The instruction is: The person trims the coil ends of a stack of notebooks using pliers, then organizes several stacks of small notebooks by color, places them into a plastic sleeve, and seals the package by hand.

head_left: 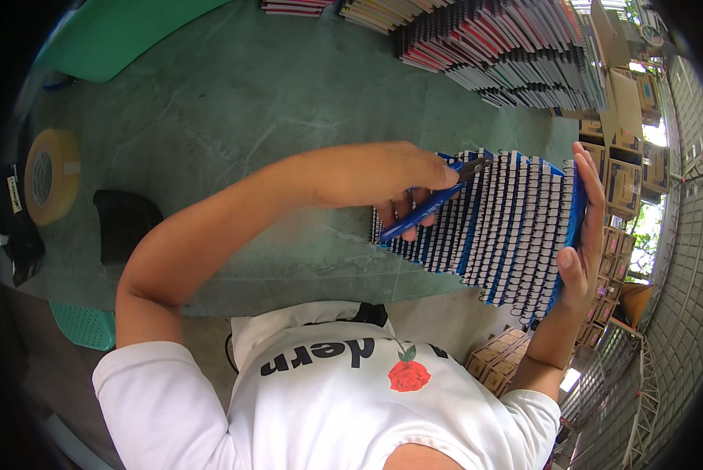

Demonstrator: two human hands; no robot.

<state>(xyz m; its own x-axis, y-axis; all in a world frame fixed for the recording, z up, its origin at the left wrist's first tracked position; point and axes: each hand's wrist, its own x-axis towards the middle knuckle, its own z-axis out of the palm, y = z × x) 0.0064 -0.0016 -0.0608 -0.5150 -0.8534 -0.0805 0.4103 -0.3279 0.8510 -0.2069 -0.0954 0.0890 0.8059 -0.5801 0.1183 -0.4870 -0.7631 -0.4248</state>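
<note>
A row of spiral-bound notebooks (pixel 516 227) with blue covers stands packed together at the table's right side, their wire bindings facing up. In my left hand (pixel 414 182) is a pair of blue-handled pliers (pixel 423 213); the fingers are wrapped round its handles. The dark jaws of the pliers reach the wire bindings near the far edge of the row. My right hand (pixel 587 227) lies flat against the right end of the row, fingers stretched out and thumb toward the near side.
Stacked notebooks (pixel 516 55) line the far right of the green table (pixel 234 102). Left, a tape roll (pixel 51 176) lies beside a black object (pixel 124 225) and a tape dispenser (pixel 18 227). Cartons (pixel 624 188) are piled beyond the right edge; a green stool (pixel 83 325) stands below left.
</note>
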